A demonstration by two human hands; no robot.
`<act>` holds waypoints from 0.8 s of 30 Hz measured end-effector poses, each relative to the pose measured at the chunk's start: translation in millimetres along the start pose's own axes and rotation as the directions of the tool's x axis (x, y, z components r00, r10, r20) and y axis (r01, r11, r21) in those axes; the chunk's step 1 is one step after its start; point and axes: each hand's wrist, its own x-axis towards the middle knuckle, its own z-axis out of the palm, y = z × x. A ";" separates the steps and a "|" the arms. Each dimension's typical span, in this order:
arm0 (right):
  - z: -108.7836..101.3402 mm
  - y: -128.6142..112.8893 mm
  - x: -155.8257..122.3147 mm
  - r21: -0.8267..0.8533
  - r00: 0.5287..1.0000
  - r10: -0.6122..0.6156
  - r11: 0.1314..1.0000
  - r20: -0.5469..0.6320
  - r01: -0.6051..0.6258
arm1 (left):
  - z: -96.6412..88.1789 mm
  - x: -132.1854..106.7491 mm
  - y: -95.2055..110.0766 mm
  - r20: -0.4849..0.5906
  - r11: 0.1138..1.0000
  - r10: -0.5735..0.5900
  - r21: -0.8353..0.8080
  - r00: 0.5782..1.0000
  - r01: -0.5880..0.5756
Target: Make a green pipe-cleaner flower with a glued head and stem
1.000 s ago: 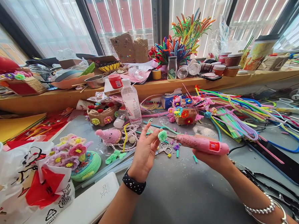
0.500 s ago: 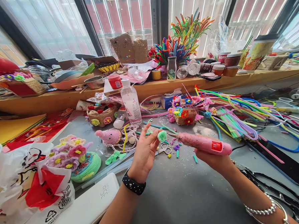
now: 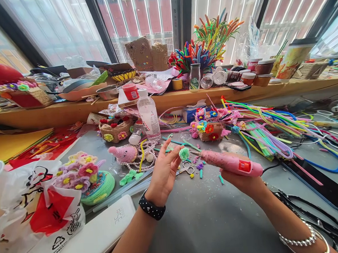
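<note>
Between thumb and finger, my left hand pinches a small mint-green fuzzy flower above the grey table. My right hand is wrapped round a pink hot glue gun, whose metal nozzle points left and ends close to the flower; whether the tip touches it I cannot tell. Just below the flower lie small scissors, partly behind my left hand. Green fuzzy pieces and clear glue sticks rest to the left of that hand. Short cut bits of pipe cleaner are scattered under the nozzle.
A clear bottle stands behind my left hand, near a pink crocheted piece and beads. Flower-trimmed baskets sit at the back. Pipe cleaners, a dark phone and eyeglasses lie right; a white power bank lies left.
Both hands hold nearly the same pose, with the flower still at the nozzle. The whole view has shifted very slightly.
</note>
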 end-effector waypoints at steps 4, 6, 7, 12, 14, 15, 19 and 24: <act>0.8 -3.9 0.2 -0.106 1.000 -0.003 0.994 0.002 0.003 | 1.2 -1.2 0.4 -0.015 1.000 0.007 0.004 1.000 -0.007; 0.8 -5.5 0.5 -0.113 1.000 0.001 0.994 -0.015 -0.002 | 1.1 -1.2 0.2 -0.009 1.000 0.009 0.003 1.000 -0.009; 0.7 -5.5 0.7 -0.113 1.000 0.008 0.994 -0.016 -0.010 | 0.9 -1.1 0.1 -0.004 1.000 0.010 0.004 1.000 -0.010; 0.1 0.2 0.5 -0.055 1.000 0.009 0.998 0.012 -0.009 | 0.3 -0.4 0.2 -0.016 1.000 0.005 0.010 1.000 -0.005; 0.0 1.7 0.2 -0.050 1.000 -0.013 0.999 -0.012 0.012 | 0.8 -0.6 0.5 -0.018 1.000 0.002 0.009 1.000 -0.002; -0.1 1.6 0.2 -0.059 1.000 -0.015 0.998 -0.021 0.013 | 1.0 -0.7 0.6 -0.018 1.000 0.001 0.009 1.000 -0.001; -0.1 -2.7 1.3 -0.110 0.999 0.019 0.994 -0.044 -0.024 | 1.7 -0.8 0.3 -0.016 1.000 -0.004 0.011 1.000 0.004; -0.7 -4.5 2.6 -0.045 0.997 0.057 0.997 -0.055 -0.059 | 1.1 -0.7 -0.2 -0.020 1.000 0.003 0.008 1.000 -0.003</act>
